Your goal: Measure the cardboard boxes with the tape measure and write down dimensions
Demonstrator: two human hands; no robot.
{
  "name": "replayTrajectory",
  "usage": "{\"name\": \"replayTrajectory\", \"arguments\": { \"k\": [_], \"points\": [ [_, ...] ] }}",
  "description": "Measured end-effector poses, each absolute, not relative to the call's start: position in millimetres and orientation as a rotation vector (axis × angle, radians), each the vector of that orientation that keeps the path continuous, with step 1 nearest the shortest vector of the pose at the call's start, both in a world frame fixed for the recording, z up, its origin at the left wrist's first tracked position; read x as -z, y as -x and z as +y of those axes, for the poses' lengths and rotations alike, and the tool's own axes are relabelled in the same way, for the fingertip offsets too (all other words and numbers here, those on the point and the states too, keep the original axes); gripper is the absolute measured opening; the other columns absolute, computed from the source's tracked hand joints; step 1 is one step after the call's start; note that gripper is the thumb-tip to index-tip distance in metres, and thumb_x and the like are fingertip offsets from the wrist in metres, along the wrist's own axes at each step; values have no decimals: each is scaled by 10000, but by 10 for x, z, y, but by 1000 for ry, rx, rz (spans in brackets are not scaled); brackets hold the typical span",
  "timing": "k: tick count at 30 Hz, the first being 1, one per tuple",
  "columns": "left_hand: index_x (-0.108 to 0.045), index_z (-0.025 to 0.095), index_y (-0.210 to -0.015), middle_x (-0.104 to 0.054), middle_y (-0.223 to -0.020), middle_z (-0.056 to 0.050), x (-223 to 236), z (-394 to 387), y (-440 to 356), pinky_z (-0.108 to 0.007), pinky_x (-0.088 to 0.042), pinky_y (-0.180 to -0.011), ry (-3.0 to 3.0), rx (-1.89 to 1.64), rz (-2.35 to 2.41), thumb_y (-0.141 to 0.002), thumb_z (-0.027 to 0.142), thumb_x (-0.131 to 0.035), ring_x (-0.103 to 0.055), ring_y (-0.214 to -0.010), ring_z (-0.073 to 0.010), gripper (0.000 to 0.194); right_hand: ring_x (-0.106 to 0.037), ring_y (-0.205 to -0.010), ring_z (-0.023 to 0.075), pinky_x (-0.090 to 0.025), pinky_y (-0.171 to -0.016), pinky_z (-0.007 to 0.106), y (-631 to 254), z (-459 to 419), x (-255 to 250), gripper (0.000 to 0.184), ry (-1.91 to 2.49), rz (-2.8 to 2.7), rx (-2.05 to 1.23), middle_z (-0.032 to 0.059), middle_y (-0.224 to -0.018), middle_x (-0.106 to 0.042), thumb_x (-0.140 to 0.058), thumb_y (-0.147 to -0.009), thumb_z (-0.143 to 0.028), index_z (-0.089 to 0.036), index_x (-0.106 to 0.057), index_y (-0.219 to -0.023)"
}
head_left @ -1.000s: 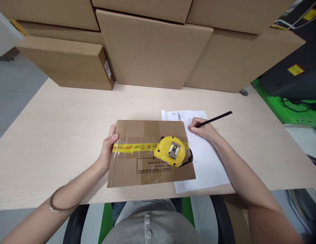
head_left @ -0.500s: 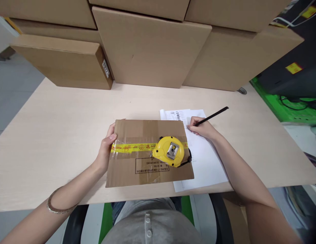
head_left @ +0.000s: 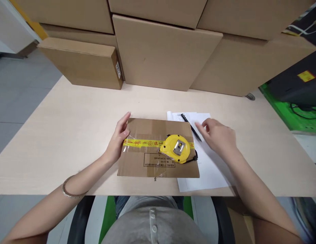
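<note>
A flat cardboard box (head_left: 145,166) sealed with yellow printed tape lies on the desk in front of me. A yellow tape measure (head_left: 178,148) rests on its right part. My left hand (head_left: 118,139) grips the box's left edge, fingers curled over it. My right hand (head_left: 219,137) hovers open above a white paper sheet (head_left: 211,169) just right of the box. A black pen (head_left: 190,127) lies loose on the paper, near my right fingertips.
Several large cardboard boxes (head_left: 165,54) are stacked along the back of the light wooden desk (head_left: 58,135). A smaller box (head_left: 84,64) sits back left. A green surface with black gear (head_left: 297,101) lies to the right.
My right hand let go of the pen, which now lies on the paper, and the hand opened and lifted. My view shifted slightly; the left hand kept its hold.
</note>
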State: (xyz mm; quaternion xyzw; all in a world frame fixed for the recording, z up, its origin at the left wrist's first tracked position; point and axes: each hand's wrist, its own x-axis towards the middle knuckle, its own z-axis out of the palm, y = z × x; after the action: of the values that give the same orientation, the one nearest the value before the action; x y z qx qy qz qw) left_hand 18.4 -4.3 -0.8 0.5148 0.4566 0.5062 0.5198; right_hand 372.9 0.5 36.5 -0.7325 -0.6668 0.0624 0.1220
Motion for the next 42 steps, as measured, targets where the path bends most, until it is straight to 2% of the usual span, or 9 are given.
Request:
{"name": "replayTrajectory", "arguments": {
  "k": [4, 9, 11, 15, 20, 22, 27, 36, 42],
  "points": [
    [-735, 326, -1219, -506, -1626, -26, 33, 39, -103, -545, -177, -1331, -1313, -1114, 989, -907, 525, -648, -211, -1634, -348, 380, -671, -1045, 356, -510, -850, 525, -3418, -293, -707, 631, 1573, -2187, -93, 170, -1164, -707, -260, -1063, -635, -235, -709, -1254],
    [-745, 341, -1177, -583, -1546, -14, 70, 76, -81, -586, -196, -1317, -1200, -1067, 833, -908, 571, -608, -250, -1619, -355, 379, -548, -1396, 428, -483, -1073, 650, -3116, -549, -806, 438, 1271, -2351, -356, 141, -1414, -654, -629, -962, -610, -325, -601, -1293],
    [-756, 343, -1162, -617, -1503, -13, 59, 68, -76, -573, -212, -1316, -1164, -1068, 777, -937, 647, -522, -283, -1606, -345, 444, -615, -1350, 386, -566, -1022, 588, -3034, -581, -788, 487, 1256, -2278, -643, 107, -1399, -678, -711, -934, -553, -357, -518, -1336],
    [-768, 333, -1137, -686, -1380, -39, 16, 57, -57, -551, -311, -1274, -1165, -1041, 728, -944, 746, -435, -414, -1520, -340, 564, -787, -952, 296, -665, -720, 437, -2706, -450, -821, 546, 1227, -2171, -891, 67, -1219, -761, -722, -941, -513, -368, -466, -1401],
    [-744, 261, -1144, -714, -1305, -111, 5, 114, 7, -569, -398, -1183, -1146, -957, 697, -896, 854, -412, -531, -1406, -395, 724, -650, -1347, 284, -570, -1102, 477, -2168, -126, -953, 496, 958, -2372, -828, 21, -1499, -642, -631, -1019, -377, -394, -480, -1491],
    [-739, 252, -1153, -709, -1311, -126, 17, 166, 66, -565, -403, -1166, -1225, -920, 671, -885, 879, -396, -530, -1401, -402, 764, -614, -1395, 262, -527, -1160, 471, -2085, -67, -965, 519, 907, -2429, -828, -8, -1515, -633, -608, -1031, -329, -422, -475, -1523],
    [-713, 300, -1249, -671, -1298, -93, 18, 283, 221, -508, -441, -1119, -1450, -825, 629, -827, 604, -754, -566, -1291, -358, 522, -718, -1233, 265, -595, -1035, 433, -2346, -92, -958, 524, 955, -2405, -757, 8, -1420, -711, -671, -999, -340, -410, -554, -1505],
    [-728, 344, -1214, -633, -1235, -81, -17, 295, 239, -457, -488, -940, -1509, -811, 725, -813, 498, -748, -564, -1078, -325, 430, -773, -1079, 289, -649, -912, 411, -3940, -431, -959, 413, 1443, -2183, -712, 1, -1257, -784, -790, -901, -404, -432, -710, -1305],
    [-725, 322, -1200, -618, -1227, -86, 36, 305, 234, -450, -463, -952, -1494, -832, 749, -780, 533, -769, -544, -1102, -337, 473, -764, -1053, 282, -626, -880, 396, -4049, -454, -854, 453, 1543, -2129, -724, 40, -1250, -780, -797, -873, -494, -361, -717, -1299]
  ]
}}
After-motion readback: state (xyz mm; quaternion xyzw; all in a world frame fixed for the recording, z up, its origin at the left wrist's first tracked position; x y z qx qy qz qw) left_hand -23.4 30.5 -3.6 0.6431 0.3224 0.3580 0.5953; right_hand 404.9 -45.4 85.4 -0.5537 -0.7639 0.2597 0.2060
